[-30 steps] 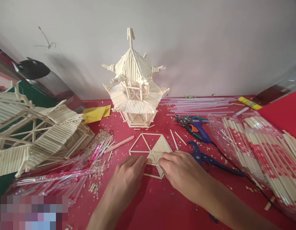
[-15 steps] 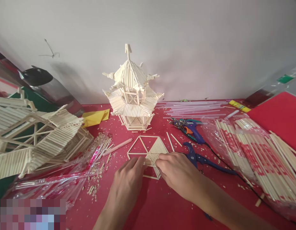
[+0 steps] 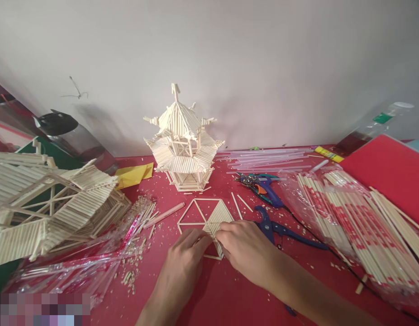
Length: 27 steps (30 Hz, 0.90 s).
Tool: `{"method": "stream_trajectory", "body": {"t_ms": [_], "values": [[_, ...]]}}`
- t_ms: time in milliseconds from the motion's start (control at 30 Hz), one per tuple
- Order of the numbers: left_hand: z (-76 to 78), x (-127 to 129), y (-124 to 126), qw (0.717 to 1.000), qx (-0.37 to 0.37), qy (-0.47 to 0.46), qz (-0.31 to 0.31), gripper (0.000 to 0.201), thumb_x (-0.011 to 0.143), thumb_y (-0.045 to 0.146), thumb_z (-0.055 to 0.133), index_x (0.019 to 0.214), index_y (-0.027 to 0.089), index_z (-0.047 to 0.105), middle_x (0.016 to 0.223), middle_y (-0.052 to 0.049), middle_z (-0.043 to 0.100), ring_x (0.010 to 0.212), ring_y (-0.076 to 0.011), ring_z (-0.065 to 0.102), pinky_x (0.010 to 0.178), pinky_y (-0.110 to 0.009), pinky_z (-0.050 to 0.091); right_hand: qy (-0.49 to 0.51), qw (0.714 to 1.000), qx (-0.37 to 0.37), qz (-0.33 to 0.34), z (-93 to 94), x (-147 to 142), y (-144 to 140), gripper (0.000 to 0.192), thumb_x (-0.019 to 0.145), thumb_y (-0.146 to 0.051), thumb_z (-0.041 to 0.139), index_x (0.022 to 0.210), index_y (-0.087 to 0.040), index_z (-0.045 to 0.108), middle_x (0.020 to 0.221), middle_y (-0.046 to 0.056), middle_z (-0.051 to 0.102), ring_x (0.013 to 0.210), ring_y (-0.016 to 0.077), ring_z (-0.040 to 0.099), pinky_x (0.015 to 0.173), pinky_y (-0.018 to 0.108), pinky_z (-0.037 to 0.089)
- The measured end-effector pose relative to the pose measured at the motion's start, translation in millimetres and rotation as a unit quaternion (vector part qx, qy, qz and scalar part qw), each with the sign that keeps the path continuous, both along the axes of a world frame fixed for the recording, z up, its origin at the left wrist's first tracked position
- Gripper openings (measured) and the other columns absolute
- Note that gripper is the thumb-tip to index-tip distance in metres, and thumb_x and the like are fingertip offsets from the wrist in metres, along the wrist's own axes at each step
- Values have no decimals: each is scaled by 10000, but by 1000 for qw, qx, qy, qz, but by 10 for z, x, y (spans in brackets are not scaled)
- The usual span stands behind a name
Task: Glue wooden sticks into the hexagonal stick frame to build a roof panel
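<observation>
1. My left hand (image 3: 183, 260) lies palm-down on the red table (image 3: 230, 290), fingers curled loosely with the tips pressing the near-left edge of the hexagon frame (image 3: 206, 222).
2. My right hand (image 3: 245, 249) sits at 3 o'clock from the left, fingertips pinched onto the filled wedge of the same frame; the two hands nearly touch at the frame's centre. I cannot tell whether a loose stick is between those fingers.
3. The frame lies flat, just at 12 o'clock from my knuckles; its right wedge is packed with sticks, the others are open.
4. At 12 o'clock beyond it stands the stick pagoda (image 3: 183, 140), against the wall.
5. At 2 o'clock lie the blue cutters (image 3: 269, 226), just beside my right hand, and farther up the glue gun (image 3: 264, 185).
6. At 3 o'clock sit bagged chopsticks (image 3: 352, 222).
7. At 9 o'clock rests a large stick roof (image 3: 53, 203).
</observation>
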<state>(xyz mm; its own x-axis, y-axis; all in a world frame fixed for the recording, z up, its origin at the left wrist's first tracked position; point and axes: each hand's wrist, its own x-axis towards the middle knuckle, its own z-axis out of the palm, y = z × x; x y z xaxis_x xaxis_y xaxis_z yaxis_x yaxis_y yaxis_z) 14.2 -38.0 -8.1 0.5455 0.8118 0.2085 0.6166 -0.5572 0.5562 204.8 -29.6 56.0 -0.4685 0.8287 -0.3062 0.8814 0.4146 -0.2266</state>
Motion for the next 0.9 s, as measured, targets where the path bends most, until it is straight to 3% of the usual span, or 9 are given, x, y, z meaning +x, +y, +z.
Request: {"method": "stream_trajectory", "body": {"t_ms": [233,533,767,900], "values": [[37,23,-9,1000,-20,6,16,503,811,-118,481,1066,237,729,997,-31,726,936,-201,651,787,-280,524,-12,1000,-1,5,45,-10,6,209,861,-17,596,946,-161,722,969,72,757,857,222,717,685,302,444],[27,57,-38,998,-26,29,42,529,780,-137,433,1017,227,735,943,-23,708,907,-201,631,748,-272,489,1,1000,27,4,-20,35,-32,209,901,-24,575,939,-175,714,958,59,757,830,212,717,651,303,397],[45,72,-27,998,-10,44,44,442,833,-89,477,980,238,736,934,-20,718,931,-200,642,731,-251,486,73,992,98,-31,221,38,29,157,981,-144,610,862,-198,698,851,1,731,726,152,659,616,290,317],[28,78,-10,996,2,71,51,399,817,-72,486,937,207,745,949,-60,727,915,-206,661,671,-236,487,97,987,118,49,326,-264,274,191,992,-155,616,815,-186,678,825,3,732,737,141,635,613,289,302]]}}
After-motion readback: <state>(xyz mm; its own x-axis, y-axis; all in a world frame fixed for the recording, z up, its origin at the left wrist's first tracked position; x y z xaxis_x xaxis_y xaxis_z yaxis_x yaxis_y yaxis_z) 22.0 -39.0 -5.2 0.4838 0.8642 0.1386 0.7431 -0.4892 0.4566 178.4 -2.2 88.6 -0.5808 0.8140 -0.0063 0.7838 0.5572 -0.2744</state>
